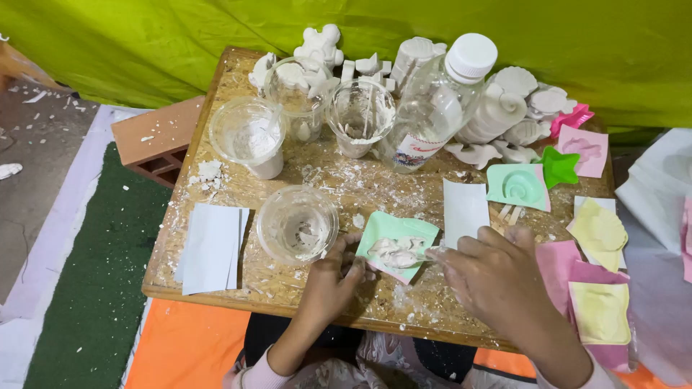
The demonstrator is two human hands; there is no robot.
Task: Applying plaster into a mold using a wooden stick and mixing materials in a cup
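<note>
A pale green mould (395, 245) filled with wet white plaster lies near the front of a small wooden table (238, 281). My left hand (333, 277) rests on the table and touches the mould's left edge with its fingertips. My right hand (494, 277) holds a thin stick whose tip reaches into the plaster from the right. A clear plastic cup (297, 225) smeared with plaster stands just left of the mould.
Three more plastic cups (249, 137) and a clear bottle with a white cap (436, 104) stand at the back, with several white plaster figures (321, 45). Coloured moulds (519, 186) lie at the right, white paper sheets (210, 248) at the left. A brick (155, 137) sits beside the table.
</note>
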